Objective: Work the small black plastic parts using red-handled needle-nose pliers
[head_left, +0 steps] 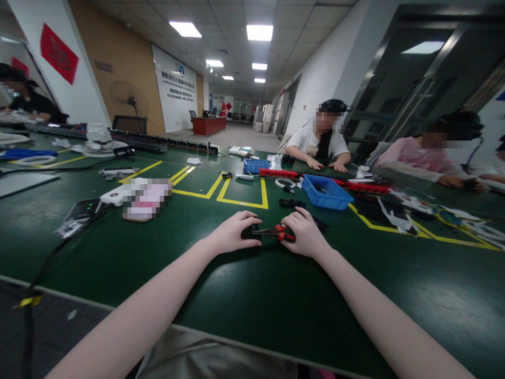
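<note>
My left hand (236, 231) curls around a small black part (249, 232), its thumb and fingers on either side of it. Pliers with red and black handles (284, 232) are in my right hand (305, 231), whose fingers wrap the handles. The tips of the pliers point left and reach the black part, between my two hands. Just beyond my right hand lie black pieces (292, 203) on the green table (221, 295). What exactly the black part is cannot be made out.
A blue bin (326, 193) stands behind my right hand, and a smaller blue bin (256, 166) further back. Red strips (278, 173) lie between them. A phone (147, 200) and cables are at the left. Several people sit around the table.
</note>
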A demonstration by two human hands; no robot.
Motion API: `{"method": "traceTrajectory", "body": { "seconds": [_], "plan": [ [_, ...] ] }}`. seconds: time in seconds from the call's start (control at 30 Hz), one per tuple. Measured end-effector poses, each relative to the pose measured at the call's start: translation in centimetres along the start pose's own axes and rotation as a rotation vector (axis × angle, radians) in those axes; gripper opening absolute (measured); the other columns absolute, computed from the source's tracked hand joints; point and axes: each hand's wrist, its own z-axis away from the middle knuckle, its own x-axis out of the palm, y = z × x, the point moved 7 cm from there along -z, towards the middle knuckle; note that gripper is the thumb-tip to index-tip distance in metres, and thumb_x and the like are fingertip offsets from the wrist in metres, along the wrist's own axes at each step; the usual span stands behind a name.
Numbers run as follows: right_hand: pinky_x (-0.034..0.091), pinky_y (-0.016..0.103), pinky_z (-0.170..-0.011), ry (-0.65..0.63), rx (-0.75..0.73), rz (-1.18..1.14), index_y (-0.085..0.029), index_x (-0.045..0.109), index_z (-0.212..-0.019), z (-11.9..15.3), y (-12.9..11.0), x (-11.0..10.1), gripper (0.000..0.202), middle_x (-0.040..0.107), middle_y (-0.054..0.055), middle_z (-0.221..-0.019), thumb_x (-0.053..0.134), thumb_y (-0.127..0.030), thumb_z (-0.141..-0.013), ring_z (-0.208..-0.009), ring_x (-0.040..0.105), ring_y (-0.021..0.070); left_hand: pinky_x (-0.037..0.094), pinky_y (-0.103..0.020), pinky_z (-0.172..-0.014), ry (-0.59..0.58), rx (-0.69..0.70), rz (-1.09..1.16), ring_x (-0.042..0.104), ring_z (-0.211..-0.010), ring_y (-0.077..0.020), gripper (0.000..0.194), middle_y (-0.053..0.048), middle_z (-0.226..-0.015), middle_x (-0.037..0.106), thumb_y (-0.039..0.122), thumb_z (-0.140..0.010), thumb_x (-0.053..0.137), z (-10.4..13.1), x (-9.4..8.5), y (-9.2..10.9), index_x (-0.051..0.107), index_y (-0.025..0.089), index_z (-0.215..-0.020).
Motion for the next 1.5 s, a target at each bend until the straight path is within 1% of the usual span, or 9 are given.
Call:
{"method": "traceTrajectory", "body": {
  "seconds": [0.17, 0.33, 0.47, 0.63, 0.83, 0.97, 1.17, 1.33, 1.5],
  "plan": [
    [0.035, 0.048, -0.108, -0.012, -0.013, -0.008, -0.022, 0.057, -0.09, -0.3, -0.2, -0.1, 0.023, 0.065, 0.007, -0.086, 0.064, -0.033, -0.071, -0.087, 0.061, 0.0253, 0.044, -0.048, -0.108, 0.022, 0.044, -0.024, 0.052, -0.127, -0.0302, 0.056, -0.015, -0.136, 0.053, 0.039, -0.08, 0.076, -0.1, -0.1, -0.1, 0.058, 0.022, -0.13],
    [0.035, 0.048, -0.107, -0.011, -0.024, -0.005, -0.022, 0.058, -0.088, -0.4, -0.2, 0.0, 0.022, 0.064, 0.006, -0.084, 0.064, -0.033, -0.071, -0.086, 0.059, 0.0251, 0.045, -0.048, -0.107, 0.0, 0.069, -0.074, 0.051, -0.128, -0.0309, 0.054, -0.013, -0.138, 0.051, 0.036, -0.08, 0.076, -0.1, 0.1, -0.3, 0.058, 0.025, -0.129],
    [0.033, 0.047, -0.107, -0.014, -0.036, 0.014, -0.022, 0.058, -0.089, -0.4, -0.2, 0.2, 0.023, 0.065, 0.006, -0.085, 0.064, -0.034, -0.07, -0.086, 0.059, 0.0253, 0.048, -0.045, -0.103, 0.005, 0.039, -0.106, 0.054, -0.121, -0.0298, 0.059, -0.013, -0.131, 0.053, 0.043, -0.079, 0.076, -0.1, 0.0, -0.5, 0.057, 0.023, -0.13],
    [0.033, 0.048, -0.107, -0.005, -0.042, 0.054, -0.021, 0.059, -0.09, -0.4, -0.3, 0.4, 0.024, 0.065, 0.007, -0.084, 0.063, -0.036, -0.072, -0.088, 0.059, 0.027, 0.051, -0.044, -0.095, -0.026, -0.031, -0.192, 0.057, -0.111, -0.0293, 0.065, -0.012, -0.12, 0.052, 0.054, -0.075, 0.076, -0.1, -0.1, -1.0, 0.058, 0.021, -0.128],
    [0.034, 0.048, -0.106, -0.005, -0.052, 0.07, -0.022, 0.059, -0.09, -0.4, -0.3, 0.4, 0.024, 0.066, 0.007, -0.084, 0.063, -0.036, -0.072, -0.088, 0.059, 0.0267, 0.051, -0.041, -0.084, -0.072, -0.101, -0.286, 0.061, -0.095, -0.0263, 0.059, -0.008, -0.112, 0.055, 0.06, -0.077, 0.072, -0.1, -0.3, -1.1, 0.059, 0.022, -0.12],
    [0.033, 0.048, -0.105, -0.012, -0.051, 0.067, -0.022, 0.06, -0.091, -0.5, -0.3, 0.4, 0.024, 0.066, 0.007, -0.085, 0.063, -0.036, -0.072, -0.088, 0.059, 0.0267, 0.048, -0.038, -0.082, -0.076, -0.114, -0.321, 0.061, -0.093, -0.0249, 0.055, -0.006, -0.11, 0.057, 0.061, -0.076, 0.072, -0.1, -0.5, -0.8, 0.06, 0.022, -0.113],
    [0.033, 0.048, -0.105, -0.016, -0.042, 0.059, -0.022, 0.06, -0.09, -0.5, -0.4, 0.3, 0.024, 0.067, 0.007, -0.085, 0.063, -0.036, -0.071, -0.087, 0.059, 0.0268, 0.046, -0.032, -0.073, -0.083, -0.168, -0.278, 0.062, -0.084, -0.0216, 0.048, -0.002, -0.099, 0.061, 0.062, -0.075, 0.072, -0.1, -0.6, -0.8, 0.058, 0.022, -0.098],
    [0.033, 0.047, -0.105, -0.019, -0.038, 0.055, -0.021, 0.06, -0.091, -0.5, -0.4, 0.3, 0.025, 0.066, 0.007, -0.085, 0.064, -0.036, -0.071, -0.087, 0.059, 0.0265, 0.045, -0.03, -0.067, -0.086, -0.182, -0.207, 0.063, -0.083, -0.0212, 0.047, -0.002, -0.097, 0.062, 0.062, -0.076, 0.071, 0.0, -0.5, -1.0, 0.057, 0.022, -0.097],
    [0.035, 0.047, -0.103, -0.029, -0.041, 0.035, -0.022, 0.059, -0.091, -0.5, -0.3, 0.4, 0.025, 0.067, 0.007, -0.085, 0.064, -0.035, -0.071, -0.086, 0.059, 0.0261, 0.047, -0.03, -0.07, -0.07, -0.142, -0.121, 0.062, -0.085, -0.0199, 0.043, -0.001, -0.098, 0.059, 0.057, -0.077, 0.072, 0.0, -0.4, -1.0, 0.057, 0.022, -0.098]
  ]
}}
